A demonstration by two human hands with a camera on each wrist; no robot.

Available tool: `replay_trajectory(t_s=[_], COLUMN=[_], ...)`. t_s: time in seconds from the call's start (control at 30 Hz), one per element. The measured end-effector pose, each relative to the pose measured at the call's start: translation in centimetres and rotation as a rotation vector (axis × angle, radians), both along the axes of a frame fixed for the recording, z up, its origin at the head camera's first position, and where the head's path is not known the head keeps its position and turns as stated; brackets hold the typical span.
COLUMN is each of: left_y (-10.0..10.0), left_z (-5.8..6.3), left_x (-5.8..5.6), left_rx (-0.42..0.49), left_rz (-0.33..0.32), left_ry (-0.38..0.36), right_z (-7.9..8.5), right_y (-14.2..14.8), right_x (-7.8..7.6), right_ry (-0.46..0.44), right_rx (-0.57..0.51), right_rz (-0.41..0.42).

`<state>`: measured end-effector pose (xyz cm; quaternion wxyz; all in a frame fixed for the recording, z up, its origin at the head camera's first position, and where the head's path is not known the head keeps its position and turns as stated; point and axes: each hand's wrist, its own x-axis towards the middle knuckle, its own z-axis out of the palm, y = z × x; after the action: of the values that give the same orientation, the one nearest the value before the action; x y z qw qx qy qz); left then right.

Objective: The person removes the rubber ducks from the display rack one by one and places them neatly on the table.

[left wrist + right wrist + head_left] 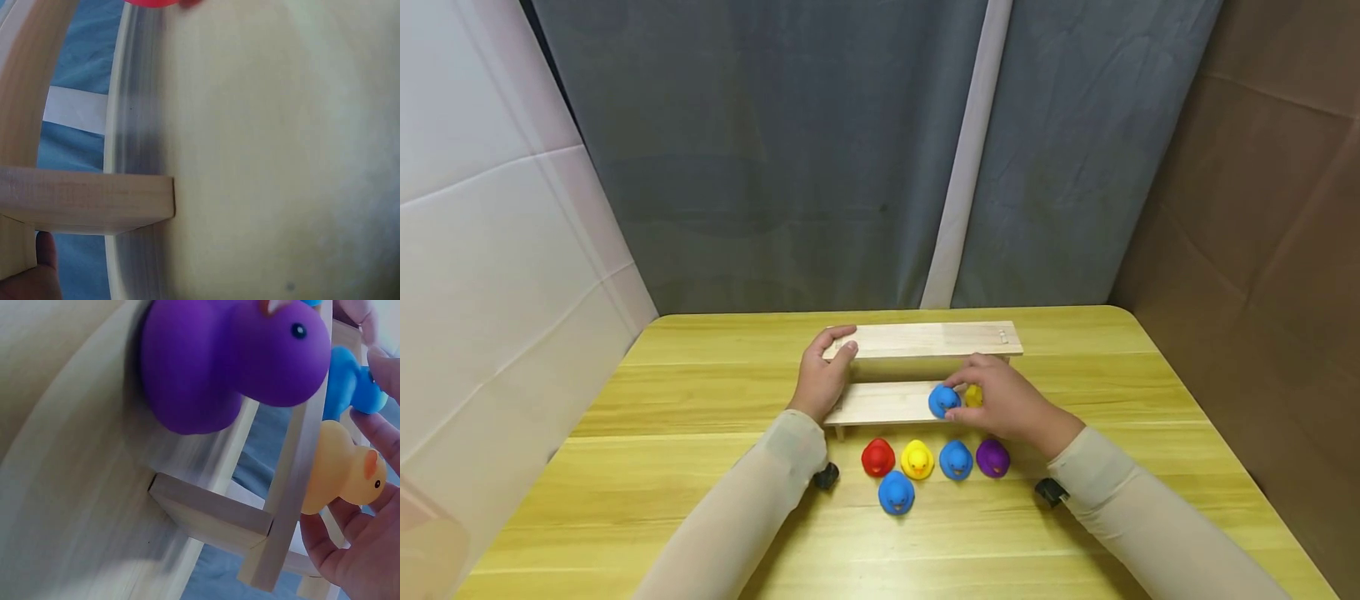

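A two-step wooden stand (pixel 880 404) is on the table. My left hand (pixel 822 375) holds the left end of its upper board, thumb along the near edge. On the lower board, toward its right end, my right hand (pixel 1007 400) pinches a blue rubber duck (pixel 942 402) between thumb and fingers. Right beside it a yellow rubber duck (pixel 973 396) sits on the same board, partly hidden by that hand. In the right wrist view, the other fingers lie close around this yellow duck (pixel 331 464), while thumb and fingertip meet the blue duck (pixel 340 381).
In front of the stand, a row holds a red duck (pixel 877 457), a yellow duck (pixel 917 459), a blue duck (pixel 956 460) and a purple duck (pixel 992 458). Another blue duck (pixel 896 493) sits nearer me. A grey curtain (pixel 760 167) hangs behind the table (pixel 662 400).
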<state>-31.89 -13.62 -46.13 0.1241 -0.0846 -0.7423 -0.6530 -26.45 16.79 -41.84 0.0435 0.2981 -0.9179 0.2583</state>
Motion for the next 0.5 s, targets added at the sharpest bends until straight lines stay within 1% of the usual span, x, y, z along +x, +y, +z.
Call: replay_trajectory(t_s=[0.13, 0.27, 0.37, 0.5], left_y=[0.0, 0.0, 0.0, 0.0], left_z=[0.0, 0.0, 0.0, -0.1], left_x=[0.0, 0.1, 0.1, 0.2], left_rx=[0.007, -0.005, -0.019, -0.021], left_rz=[-0.001, 0.002, 0.007, 0.008], left_ry=[0.001, -0.003, -0.004, -0.006], right_z=[0.0, 0.0, 0.4, 1.3], right_y=[0.0, -0.2, -0.3, -0.3], right_x=[0.0, 0.1, 0.4, 1.0], right_ry=[0.011, 0.021, 0.025, 0.037], right_rx=[-0.012, -0.043, -0.073, -0.093], right_rz=[0.011, 0.024, 0.028, 0.027])
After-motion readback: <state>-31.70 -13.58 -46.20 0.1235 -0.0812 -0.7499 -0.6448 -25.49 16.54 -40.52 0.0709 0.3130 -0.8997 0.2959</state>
